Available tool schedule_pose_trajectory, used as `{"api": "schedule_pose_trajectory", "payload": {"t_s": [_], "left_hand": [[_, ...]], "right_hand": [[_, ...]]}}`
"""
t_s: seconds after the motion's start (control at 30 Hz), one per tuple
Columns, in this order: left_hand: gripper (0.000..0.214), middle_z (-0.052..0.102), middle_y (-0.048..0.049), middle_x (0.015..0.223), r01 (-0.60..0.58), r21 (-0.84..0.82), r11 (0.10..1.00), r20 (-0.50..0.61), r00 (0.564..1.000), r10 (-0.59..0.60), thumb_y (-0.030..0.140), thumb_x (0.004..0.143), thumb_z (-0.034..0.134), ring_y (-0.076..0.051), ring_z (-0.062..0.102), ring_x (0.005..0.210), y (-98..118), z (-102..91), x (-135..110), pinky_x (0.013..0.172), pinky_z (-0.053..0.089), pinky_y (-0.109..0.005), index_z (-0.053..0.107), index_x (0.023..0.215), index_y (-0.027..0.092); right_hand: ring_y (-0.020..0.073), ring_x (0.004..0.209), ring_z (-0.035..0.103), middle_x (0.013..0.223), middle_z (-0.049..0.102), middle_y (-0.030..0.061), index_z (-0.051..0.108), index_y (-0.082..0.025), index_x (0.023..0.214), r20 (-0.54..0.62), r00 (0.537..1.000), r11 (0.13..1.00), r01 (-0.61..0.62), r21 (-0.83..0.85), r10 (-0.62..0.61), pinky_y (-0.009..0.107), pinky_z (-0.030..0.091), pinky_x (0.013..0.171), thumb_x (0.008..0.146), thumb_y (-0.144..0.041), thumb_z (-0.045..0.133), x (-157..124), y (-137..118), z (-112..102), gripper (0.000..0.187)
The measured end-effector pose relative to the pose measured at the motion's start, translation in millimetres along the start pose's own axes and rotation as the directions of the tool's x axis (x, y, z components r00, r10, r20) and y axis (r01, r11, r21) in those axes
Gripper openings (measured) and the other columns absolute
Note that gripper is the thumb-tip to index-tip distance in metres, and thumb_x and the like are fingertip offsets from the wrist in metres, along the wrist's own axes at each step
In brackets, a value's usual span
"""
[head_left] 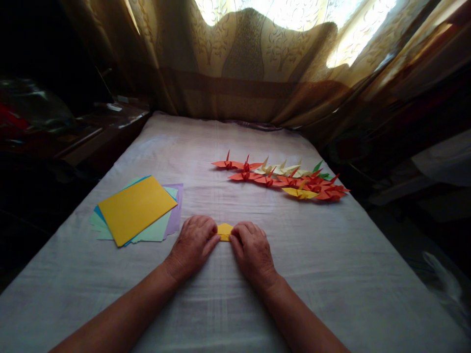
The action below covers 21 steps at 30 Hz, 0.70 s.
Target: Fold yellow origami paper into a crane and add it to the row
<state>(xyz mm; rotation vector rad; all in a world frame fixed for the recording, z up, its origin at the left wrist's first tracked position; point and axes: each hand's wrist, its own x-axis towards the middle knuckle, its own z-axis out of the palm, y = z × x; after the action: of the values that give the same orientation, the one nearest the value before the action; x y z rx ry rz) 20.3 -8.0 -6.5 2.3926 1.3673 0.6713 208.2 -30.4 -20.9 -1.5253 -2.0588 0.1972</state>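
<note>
A small folded piece of yellow paper (225,231) lies on the white cloth between my hands, its top edge coming to a low point. My left hand (196,240) pinches its left side, thumb in front and fingers curled behind. On the opposite side, my right hand (253,246) grips the paper's right end between thumb and fingers. Both ends of the paper are hidden under the fingertips.
Left of my hands lies a stack of coloured sheets, a yellow one (138,211) on top. Several folded paper cranes, mostly red (268,181), stand at the back right, with a yellow crane (300,193) in front. A patterned curtain (250,54) hangs behind the cloth-covered surface (312,294).
</note>
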Motion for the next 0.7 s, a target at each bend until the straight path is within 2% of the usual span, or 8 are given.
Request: {"api": "schedule_pose_trajectory", "payload": {"t_s": [0.2, 0.33, 0.57, 0.7], "left_hand": [[0.008, 0.061, -0.0032, 0.089, 0.019, -0.026, 0.999, 0.003, 1.0, -0.019, 0.025, 0.09, 0.056, -0.023, 0.054, 0.09, 0.6, -1.5, 0.9, 0.083, 0.042, -0.038, 0.053, 0.084, 0.022], [0.01, 0.061, -0.0034, 0.088, 0.026, -0.045, 0.999, -0.016, 1.0, -0.027, 0.028, 0.091, 0.057, -0.023, 0.054, 0.089, -0.2, -0.2, 0.4, 0.083, 0.042, -0.038, 0.052, 0.084, 0.022], [0.003, 0.064, -0.0038, 0.093, 0.021, -0.093, 0.995, 0.025, 0.999, -0.019, 0.021, 0.087, 0.055, -0.024, 0.056, 0.094, -5.0, -2.6, 0.8, 0.086, 0.043, -0.04, 0.055, 0.089, 0.023], [0.009, 0.066, -0.0037, 0.096, 0.017, -0.114, 0.993, 0.057, 0.998, -0.011, 0.02, 0.084, 0.057, -0.024, 0.058, 0.096, -9.7, -5.5, 1.7, 0.087, 0.045, -0.039, 0.057, 0.092, 0.022]], "right_hand": [[0.021, 0.082, 0.056, 0.085, 0.062, 0.0035, 0.056, -0.022, 0.085, 0.02, 0.999, 0.998, -0.034, -0.053, 0.035, 0.033, 0.037, 0.074, 0.09, -0.024, 0.058, 3.8, -4.2, 0.8, 0.006], [0.021, 0.079, 0.055, 0.084, 0.061, 0.0032, 0.056, -0.022, 0.084, 0.006, 0.997, 0.996, -0.072, -0.053, 0.072, 0.033, 0.036, 0.071, 0.088, -0.033, 0.065, 7.4, -6.3, 2.7, 0.014], [0.0183, 0.082, 0.058, 0.084, 0.062, 0.001, 0.058, -0.022, 0.079, 0.123, 0.992, 0.979, -0.042, 0.199, 0.017, 0.03, 0.043, 0.075, 0.084, -0.014, 0.063, 9.2, 11.0, -10.0, 0.011], [0.018, 0.091, 0.06, 0.095, 0.064, 0.0038, 0.061, -0.022, 0.086, 0.098, 0.994, 0.942, 0.019, 0.334, -0.055, 0.03, 0.048, 0.083, 0.086, -0.012, 0.058, 7.0, 22.5, -14.0, 0.011]]}}
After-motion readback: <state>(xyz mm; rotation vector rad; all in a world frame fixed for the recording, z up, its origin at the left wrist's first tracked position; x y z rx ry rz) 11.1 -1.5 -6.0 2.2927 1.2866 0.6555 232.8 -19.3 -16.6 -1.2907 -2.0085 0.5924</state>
